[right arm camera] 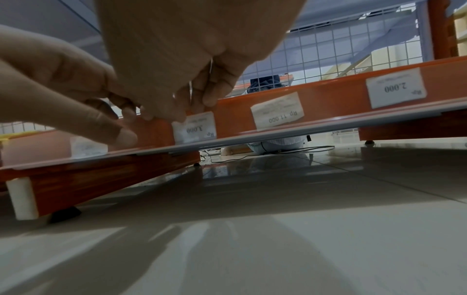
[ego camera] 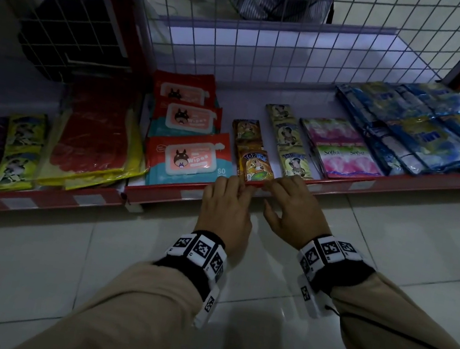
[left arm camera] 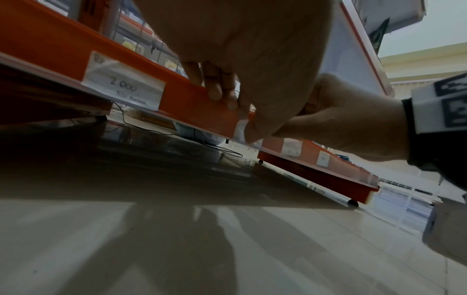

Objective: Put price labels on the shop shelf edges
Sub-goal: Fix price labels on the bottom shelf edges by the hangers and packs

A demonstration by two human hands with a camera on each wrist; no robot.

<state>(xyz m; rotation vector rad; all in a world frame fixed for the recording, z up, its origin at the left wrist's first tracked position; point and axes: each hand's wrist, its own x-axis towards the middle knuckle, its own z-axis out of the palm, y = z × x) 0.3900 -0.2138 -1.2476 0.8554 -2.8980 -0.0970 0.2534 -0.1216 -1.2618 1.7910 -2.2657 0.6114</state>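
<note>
The bottom shelf's red edge (ego camera: 157, 195) carries a clear label strip. Both hands meet on it in front of the orange sachets (ego camera: 255, 163). A white price label (right arm camera: 194, 129) reading 3.000 sits in the strip. My right hand (ego camera: 282, 186) pinches its top edge with curled fingertips (right arm camera: 209, 99). My left hand (ego camera: 239, 186) hooks its fingers (left arm camera: 217, 89) over the shelf edge (left arm camera: 197, 103), with the thumb at the label's (left arm camera: 240, 127) left end. In the head view the hands hide the label.
Other labels sit in the strip: 11.000 (right arm camera: 276, 111), 2.000 (right arm camera: 395, 89) and a handwritten 2 000 (left arm camera: 123, 87). Wipes packs (ego camera: 188, 160), pink packs (ego camera: 345, 160) and blue packs (ego camera: 429, 132) lie on the shelf. Behind is wire mesh (ego camera: 276, 44); below, tiled floor (ego camera: 82, 271).
</note>
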